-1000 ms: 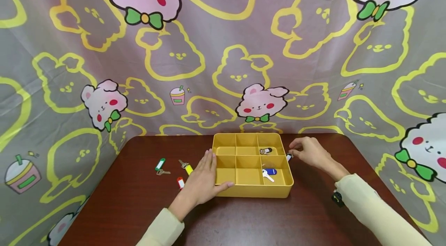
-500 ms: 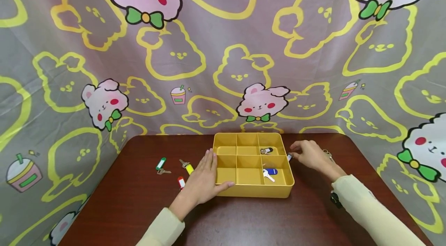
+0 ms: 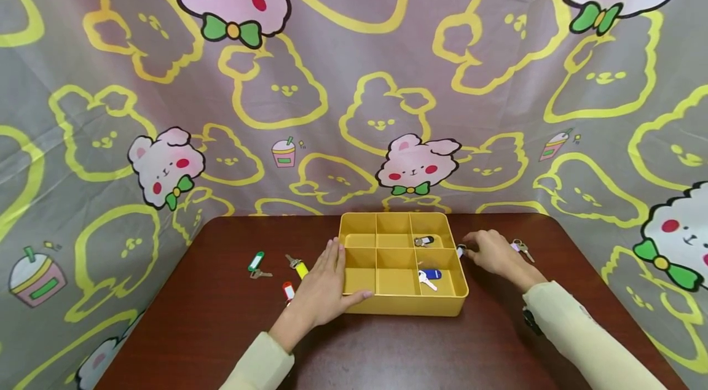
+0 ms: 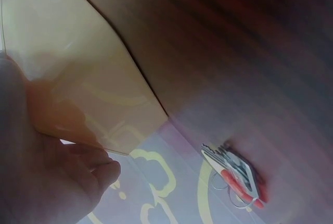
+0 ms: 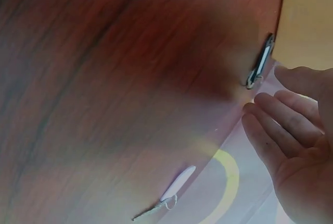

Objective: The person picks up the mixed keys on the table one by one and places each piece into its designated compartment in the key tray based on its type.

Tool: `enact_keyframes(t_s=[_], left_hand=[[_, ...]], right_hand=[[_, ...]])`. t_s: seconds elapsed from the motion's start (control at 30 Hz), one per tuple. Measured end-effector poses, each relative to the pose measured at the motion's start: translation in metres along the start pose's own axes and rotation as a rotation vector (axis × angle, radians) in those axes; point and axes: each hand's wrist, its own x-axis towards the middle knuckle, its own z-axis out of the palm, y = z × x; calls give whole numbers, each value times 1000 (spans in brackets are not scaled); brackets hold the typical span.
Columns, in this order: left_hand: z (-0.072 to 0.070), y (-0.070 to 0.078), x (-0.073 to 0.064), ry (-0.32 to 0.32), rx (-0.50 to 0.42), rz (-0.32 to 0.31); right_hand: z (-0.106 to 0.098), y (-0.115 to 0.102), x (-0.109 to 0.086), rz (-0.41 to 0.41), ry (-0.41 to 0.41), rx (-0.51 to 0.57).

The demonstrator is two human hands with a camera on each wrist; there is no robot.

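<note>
My left hand (image 3: 318, 282) rests against the left side of a yellow box (image 3: 404, 304) divided into compartments. Its fingers lie straight along the wall and the thumb is over the front rim. On the box's right, my right hand (image 3: 495, 255) is beside a key tag with a black frame (image 5: 264, 57) lying on the table. In the right wrist view, thumb and fingers are bent near the tag, with a gap between them; no grip shows. A blue-tagged key (image 3: 428, 276) lies in the front right compartment, a black-tagged key (image 3: 424, 241) in the back right one.
Left of the box lie keys with a green tag (image 3: 256, 261), a yellow tag (image 3: 301, 270) and a red tag (image 3: 288, 290). A key with a pale pink tag (image 3: 519, 246) lies beyond my right hand. Patterned cloth (image 3: 321, 101) hangs behind the table.
My right hand has shifted slightly lower beside the box, uncovering the pale pink tag and its key. The left hand stays on the box.
</note>
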Motion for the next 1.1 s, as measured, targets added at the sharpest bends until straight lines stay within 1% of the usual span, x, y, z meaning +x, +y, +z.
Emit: enact_keyframes(t_s=[0.17, 0.6, 0.8, 1.03, 1.1], left_hand=[[1, 0, -1, 6, 7, 3], [2, 0, -2, 1, -18, 0], [3, -1, -1, 4, -15, 4], [1, -1, -1, -5, -27, -4], [1, -1, -1, -7, -28, -5]], right_hand=[[4, 3, -1, -12, -17, -30], [11, 8, 0, -80, -6, -75], [12, 10, 4, -74, -14, -83], [12, 8, 5, -27, -43, -65], [13, 8, 5, -25, -41, -64]])
